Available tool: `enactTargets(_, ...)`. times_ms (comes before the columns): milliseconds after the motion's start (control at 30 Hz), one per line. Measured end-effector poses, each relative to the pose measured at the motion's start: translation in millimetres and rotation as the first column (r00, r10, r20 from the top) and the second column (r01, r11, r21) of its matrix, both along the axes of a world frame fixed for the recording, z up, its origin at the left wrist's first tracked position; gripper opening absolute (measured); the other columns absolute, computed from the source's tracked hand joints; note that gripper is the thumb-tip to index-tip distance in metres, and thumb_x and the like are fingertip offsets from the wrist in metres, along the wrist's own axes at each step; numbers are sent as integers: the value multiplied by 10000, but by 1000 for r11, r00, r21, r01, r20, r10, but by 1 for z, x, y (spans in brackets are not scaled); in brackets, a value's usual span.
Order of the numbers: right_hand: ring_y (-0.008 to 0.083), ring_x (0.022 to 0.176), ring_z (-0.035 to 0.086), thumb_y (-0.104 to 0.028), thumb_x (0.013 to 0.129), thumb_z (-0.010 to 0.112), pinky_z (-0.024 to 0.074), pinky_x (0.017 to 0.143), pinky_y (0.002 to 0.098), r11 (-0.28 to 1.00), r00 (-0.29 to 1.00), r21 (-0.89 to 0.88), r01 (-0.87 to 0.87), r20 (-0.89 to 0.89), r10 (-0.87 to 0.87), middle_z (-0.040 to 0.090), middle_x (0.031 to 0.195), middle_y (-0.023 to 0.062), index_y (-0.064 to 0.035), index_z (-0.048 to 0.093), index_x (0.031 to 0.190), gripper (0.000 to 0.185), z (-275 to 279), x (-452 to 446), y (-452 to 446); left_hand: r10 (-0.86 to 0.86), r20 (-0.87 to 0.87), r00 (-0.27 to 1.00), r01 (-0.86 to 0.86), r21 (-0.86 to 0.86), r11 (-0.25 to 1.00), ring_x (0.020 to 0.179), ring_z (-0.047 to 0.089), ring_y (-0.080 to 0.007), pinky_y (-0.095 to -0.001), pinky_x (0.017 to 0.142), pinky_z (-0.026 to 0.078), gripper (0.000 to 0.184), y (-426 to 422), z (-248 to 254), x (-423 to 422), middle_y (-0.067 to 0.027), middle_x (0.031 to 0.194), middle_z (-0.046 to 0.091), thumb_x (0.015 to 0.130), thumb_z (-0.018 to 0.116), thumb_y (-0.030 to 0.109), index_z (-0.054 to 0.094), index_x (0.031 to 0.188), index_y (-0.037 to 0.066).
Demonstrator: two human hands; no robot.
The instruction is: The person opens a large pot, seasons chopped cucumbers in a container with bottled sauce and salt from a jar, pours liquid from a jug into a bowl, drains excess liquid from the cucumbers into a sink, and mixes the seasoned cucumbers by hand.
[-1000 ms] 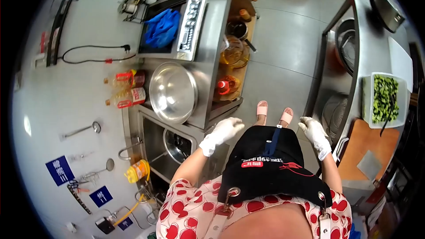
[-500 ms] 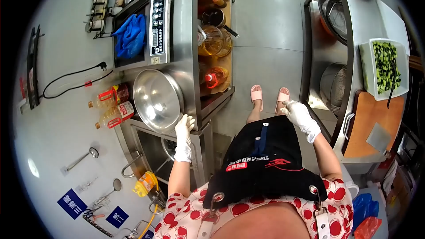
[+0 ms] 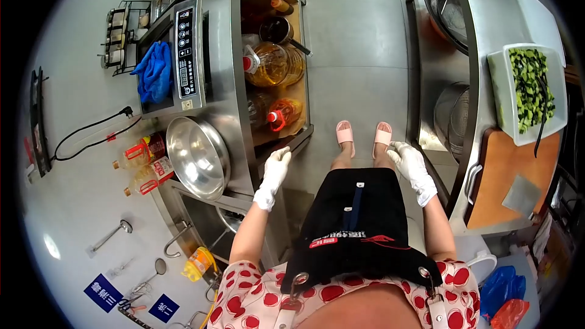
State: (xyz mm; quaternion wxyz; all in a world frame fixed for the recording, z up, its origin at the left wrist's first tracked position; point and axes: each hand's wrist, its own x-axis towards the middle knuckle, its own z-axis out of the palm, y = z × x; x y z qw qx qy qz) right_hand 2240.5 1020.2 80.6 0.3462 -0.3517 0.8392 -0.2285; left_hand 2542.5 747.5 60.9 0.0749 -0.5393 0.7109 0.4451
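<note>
One gloved left hand (image 3: 275, 172), loosely open, empty, steel bowl (image 3: 198, 157) to its left, gloved right hand (image 3: 412, 168), half-open, empty

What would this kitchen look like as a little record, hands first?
Left hand: white-gloved, holding nothing visible
Right hand: white-gloved, holding nothing visible
Left counter: steel bowl, cooker with blue cloth
Right counter: tub of chopped green vegetables, brown board
Footwear: pink slippers
</note>
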Motion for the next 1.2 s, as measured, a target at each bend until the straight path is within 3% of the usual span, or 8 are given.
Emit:
enactTargets(67, 363, 857, 627, -288, 867, 597, 497, 751, 422, 998, 999, -47, 48, 0, -48, 645, 927, 204, -30, 625, 1028, 305, -18, 2, -6, 92, 93, 991, -94, 18, 995, 1118, 565, -270, -327, 964, 423, 401, -14, -67, 2, -176, 1198, 595, 884, 596, 252, 588, 1204, 11)
enactTargets(200, 350, 924, 625, -260, 866, 606, 495, 802, 402, 992, 994, -83, 98, 61, -93, 645, 987, 195, -39, 609, 1076, 305, -59, 10, -22, -73, 457, 886, 162, -159, 974, 1190, 498, -341, -381, 1016, 392, 603, -51, -148, -3, -211, 1275, 529, 816, 647, 315, 482, 1304, 2)
enactTargets(333, 339, 942, 628, -275, 867, 604, 494, 822, 392, 999, 997, 19, 50, 58, -51, 646, 1025, 185, -27, 620, 1092, 335, -119, 10, -34, -31, 515, 857, 168, -220, 961, 1197, 494, -333, -375, 1024, 390, 645, -90, -234, 23, -227, 1273, 522, 793, 677, 285, 454, 1312, -26)
enactTargets(500, 329, 887, 637, -283, 870, 597, 499, 791, 401, 988, 998, 142, -55, 1, 55, 658, 964, 189, -7, 627, 1085, 351, -177, 5, -45, -134, 623, 770, 173, -2, 985, 1298, 392, -261, -400, 1075, 303, 653, -106, -290, 26, -141, 1377, 443, 808, 654, 331, 418, 1369, 93)
enactTargets(533, 328, 888, 637, -285, 872, 594, 499, 789, 400, 987, 997, 148, -70, -16, 73, 657, 965, 188, -8, 626, 1087, 352, -186, 5, -46, -120, 632, 766, 206, -65, 976, 1193, 501, -292, -399, 1002, 381, 547, -105, -291, 22, -166, 1269, 542, 810, 638, 335, 503, 1285, 101)
enactTargets(667, 324, 885, 633, -303, 881, 579, 500, 779, 392, 982, 991, 139, -125, -35, 131, 656, 963, 180, -11, 621, 1090, 362, -200, 6, -50, 211, 251, 945, -131, -304, 944, 877, 635, -364, -422, 785, 477, 288, -138, -292, 6, -188, 907, 672, 820, 618, 334, 653, 983, 99)
enactTargets(967, 308, 902, 634, -264, 882, 589, 495, 788, 374, 993, 1000, 113, -26, 10, 25, 658, 978, 158, -19, 614, 1096, 326, -175, 0, -55, 320, -269, 908, -338, -23, 941, 653, 600, -166, -305, 630, 466, 202, -125, -297, -62, -101, 712, 667, 860, 582, 159, 680, 781, 1)
enactTargets(1200, 329, 944, 623, -247, 883, 586, 490, 818, 374, 992, 999, 121, 33, -5, -32, 643, 1028, 172, -19, 614, 1108, 322, -206, -8, -44, 184, -450, 874, -151, 109, 983, 604, 515, -94, -262, 577, 417, 242, -158, -341, -162, -13, 627, 590, 834, 585, 196, 650, 737, -16)
